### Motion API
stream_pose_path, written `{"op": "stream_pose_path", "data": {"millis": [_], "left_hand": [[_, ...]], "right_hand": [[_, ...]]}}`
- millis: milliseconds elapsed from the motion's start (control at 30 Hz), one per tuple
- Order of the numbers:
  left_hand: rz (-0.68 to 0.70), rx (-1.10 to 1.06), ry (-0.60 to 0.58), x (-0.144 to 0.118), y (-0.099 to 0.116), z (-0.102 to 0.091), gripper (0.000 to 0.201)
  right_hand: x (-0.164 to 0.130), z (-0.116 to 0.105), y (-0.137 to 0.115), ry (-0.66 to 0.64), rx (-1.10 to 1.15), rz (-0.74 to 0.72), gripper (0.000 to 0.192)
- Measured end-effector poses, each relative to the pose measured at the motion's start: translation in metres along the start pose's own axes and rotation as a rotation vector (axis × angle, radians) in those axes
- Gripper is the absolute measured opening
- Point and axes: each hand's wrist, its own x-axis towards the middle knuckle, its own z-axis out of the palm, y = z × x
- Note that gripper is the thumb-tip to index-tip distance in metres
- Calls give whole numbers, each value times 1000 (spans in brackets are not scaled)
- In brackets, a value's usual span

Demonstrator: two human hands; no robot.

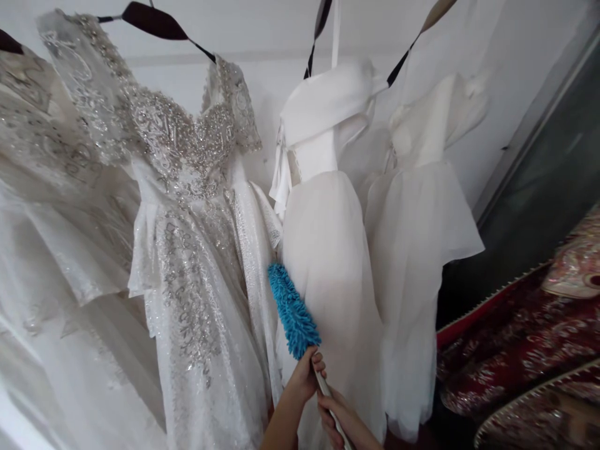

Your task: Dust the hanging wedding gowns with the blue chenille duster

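A blue fluffy duster on a pale handle points up between two hanging white gowns. My left hand grips the handle right under the blue head. My right hand holds the handle lower down, near the frame's bottom edge. The duster's tip touches the gap between the beaded, sequinned gown on the left and the plain satin gown on the right. Both gowns hang from dark hangers.
Another lace gown hangs at far left and a short tulle dress at right. Red embroidered garments lie at lower right beside a dark glass panel. A white wall stands behind.
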Motion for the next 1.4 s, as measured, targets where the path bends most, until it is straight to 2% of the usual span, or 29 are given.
{"op": "stream_pose_path", "data": {"millis": [133, 267, 367, 467, 567, 667, 867, 1067, 1200, 1300, 1400], "left_hand": [[33, 3, 38, -3, -4, -8, 50], [113, 55, 2, -18, 1, 2, 53], [223, 94, -73, -41, 12, 21, 57], [350, 141, -215, -68, 25, 45, 61], [398, 241, -372, -92, 36, 72, 64], [396, 338, -475, -103, 41, 99, 64], [271, 480, -565, -88, 28, 148, 66], [179, 520, -659, -68, 2, 181, 63], [99, 500, -665, -54, -9, 193, 57], [81, 426, -606, -37, -15, 195, 54], [77, 357, -530, -14, -22, 194, 52]], "right_hand": [[-4, 6, 2, -2, -26, 19, 54], [-15, 15, -14, -17, -87, 9, 56], [-29, 24, -37, -13, -132, -36, 55], [-47, 35, -64, 0, -131, -95, 55], [-64, 44, -86, 44, -124, -161, 57], [-72, 43, -95, 95, -89, -252, 61], [-78, 19, -99, 231, 67, -399, 58], [-99, 4, -110, 351, 220, -469, 59], [-104, -4, -113, 395, 273, -487, 54], [-103, -17, -114, 378, 265, -452, 52], [-94, -39, -113, 332, 260, -413, 52]]}}
